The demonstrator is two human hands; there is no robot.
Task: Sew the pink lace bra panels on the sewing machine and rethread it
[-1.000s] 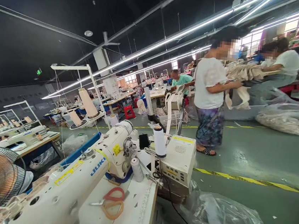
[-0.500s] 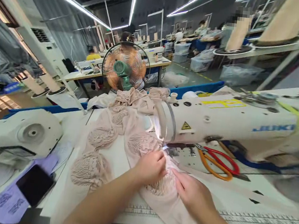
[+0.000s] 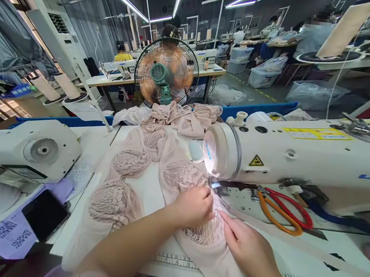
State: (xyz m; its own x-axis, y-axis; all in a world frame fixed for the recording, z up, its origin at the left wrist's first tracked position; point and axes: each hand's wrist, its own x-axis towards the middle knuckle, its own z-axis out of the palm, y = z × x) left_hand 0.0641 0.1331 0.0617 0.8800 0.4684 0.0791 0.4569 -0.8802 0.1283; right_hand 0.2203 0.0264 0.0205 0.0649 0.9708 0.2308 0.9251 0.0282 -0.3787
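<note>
A beige lace bra (image 3: 206,233) lies across the worktable, partly under the sewing machine (image 3: 252,152). Curled on its upper edge beside the needle area, my left hand (image 3: 194,205) is closed on the fabric. My right hand (image 3: 243,239) pinches the right side of the same lace cup between thumb and fingers. The machine's lamp lights the cloth there; my hands and the machine head hide the needle. To the left spread more beige lace cups (image 3: 113,203), joined in a chain with the held piece.
Scissors with red and orange handles (image 3: 282,217) rest at the machine's base. A ruler strip (image 3: 175,261) runs along the table's front. At left are a black phone (image 3: 45,214), purple paper (image 3: 12,239) and another sewing machine (image 3: 35,149). A fan (image 3: 167,72) stands behind a garment pile (image 3: 180,116).
The view has shifted, so the machine and scissors appear farther right and the picture is sharper. Both hands keep their hold on the bra, with little movement over it.
</note>
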